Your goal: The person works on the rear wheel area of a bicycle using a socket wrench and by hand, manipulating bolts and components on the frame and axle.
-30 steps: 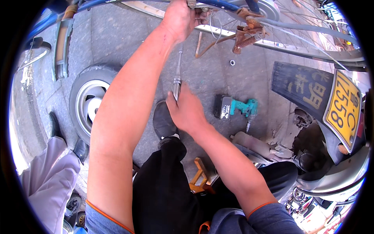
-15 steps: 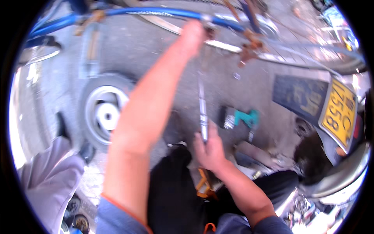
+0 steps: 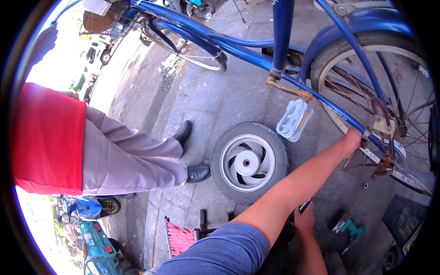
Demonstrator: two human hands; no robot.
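Note:
A blue bicycle (image 3: 247, 56) stretches across the top of the view. My left arm reaches to its rear part, and my left hand (image 3: 352, 141) is closed around the lower blue frame tube (image 3: 338, 108) beside the rear wheel (image 3: 328, 73). Lower down, my right hand (image 3: 304, 221) is closed on a slim metal tool (image 3: 304, 206), mostly hidden by my fingers and left arm. Close to my left hand are a padlock (image 3: 384, 127) and a rusty bracket (image 3: 384, 170). A pale blue pedal (image 3: 293, 120) hangs from a rusty crank (image 3: 288, 88).
A loose wheel with a tyre (image 3: 247, 163) lies left of my forearm. Right of my right hand is a teal cordless drill (image 3: 353, 230). A person in grey trousers (image 3: 133, 151) stands at left. A stool with pink webbing (image 3: 179, 239) sits near my sleeve.
The view has swung left, bringing the standing person and more of the bicycle into sight. My left hand stays at the tube. The tool's long shaft, visible before, is now mostly hidden.

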